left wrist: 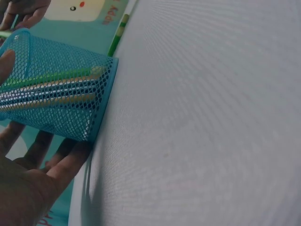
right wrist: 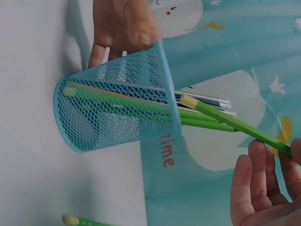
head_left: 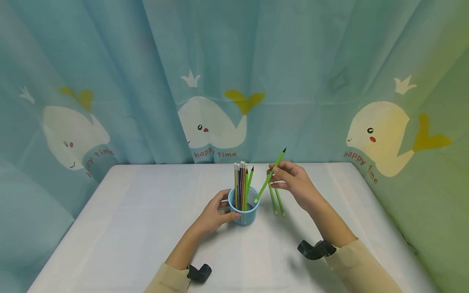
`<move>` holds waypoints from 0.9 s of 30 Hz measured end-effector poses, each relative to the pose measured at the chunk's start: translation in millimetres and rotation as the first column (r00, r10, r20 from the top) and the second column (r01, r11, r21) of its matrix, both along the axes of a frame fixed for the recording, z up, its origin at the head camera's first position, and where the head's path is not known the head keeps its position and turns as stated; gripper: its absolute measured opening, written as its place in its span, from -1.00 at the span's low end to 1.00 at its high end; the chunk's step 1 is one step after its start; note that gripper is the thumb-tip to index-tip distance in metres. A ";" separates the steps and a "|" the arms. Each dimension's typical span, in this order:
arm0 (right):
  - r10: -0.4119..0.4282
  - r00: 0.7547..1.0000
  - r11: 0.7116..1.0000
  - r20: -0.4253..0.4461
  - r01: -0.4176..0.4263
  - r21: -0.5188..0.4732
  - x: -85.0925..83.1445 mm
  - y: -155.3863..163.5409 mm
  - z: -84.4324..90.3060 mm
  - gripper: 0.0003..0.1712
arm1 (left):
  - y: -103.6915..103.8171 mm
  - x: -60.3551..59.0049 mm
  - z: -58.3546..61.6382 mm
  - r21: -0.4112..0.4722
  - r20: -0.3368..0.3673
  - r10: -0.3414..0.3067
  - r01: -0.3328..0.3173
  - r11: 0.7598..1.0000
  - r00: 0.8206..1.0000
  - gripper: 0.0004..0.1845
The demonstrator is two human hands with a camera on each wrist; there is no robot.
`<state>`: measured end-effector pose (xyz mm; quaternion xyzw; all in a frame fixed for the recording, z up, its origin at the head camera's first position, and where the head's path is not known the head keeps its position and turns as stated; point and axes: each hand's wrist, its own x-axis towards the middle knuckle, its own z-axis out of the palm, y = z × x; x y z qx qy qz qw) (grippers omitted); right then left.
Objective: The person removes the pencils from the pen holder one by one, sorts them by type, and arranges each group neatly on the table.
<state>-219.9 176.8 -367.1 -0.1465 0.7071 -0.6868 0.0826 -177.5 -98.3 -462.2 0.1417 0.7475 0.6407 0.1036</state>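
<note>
A light blue mesh pencil cup (head_left: 245, 219) stands upright on the table, holding several pencils (head_left: 240, 181), some green, with points or white ends up. My left hand (head_left: 214, 213) holds the cup from its left side, thumb at the front and fingers around the far side. Between thumb and fingers, my right hand (head_left: 294, 183) pinches a green pencil (right wrist: 230, 123). That pencil slants with its dark point up, and its pale yellow end is at the cup's rim, seen close in the right wrist view.
Two more green pencils (head_left: 280, 203) lie on the white table (head_left: 154, 228) right of the cup, partly behind the right hand. A blue-green curtain (head_left: 293, 81) with whale prints hangs behind the table's far edge and along both sides.
</note>
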 end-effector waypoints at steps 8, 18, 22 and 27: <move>0.008 0.998 0.996 0.055 -0.003 -0.092 0.2 10.7 1.6 -0.76 | 0.1 0.7 0.2 0.005 0.007 -0.001 0.001 1.000 1.000 -0.19; -0.025 0.997 0.990 0.075 0.035 -0.135 -0.3 18.3 -6.6 -0.90 | -0.1 1.9 4.8 0.012 0.006 -0.020 0.020 1.000 1.000 -0.19; -0.028 0.994 0.987 0.104 0.044 -0.155 -1.2 21.2 -13.1 -0.93 | -1.4 2.3 3.8 0.013 0.001 -0.024 0.024 1.000 1.000 -0.19; -0.044 0.990 0.986 0.135 0.065 -0.156 -3.4 25.3 -20.2 -0.90 | -1.4 1.2 5.0 0.025 -0.002 -0.033 0.033 0.999 0.999 -0.19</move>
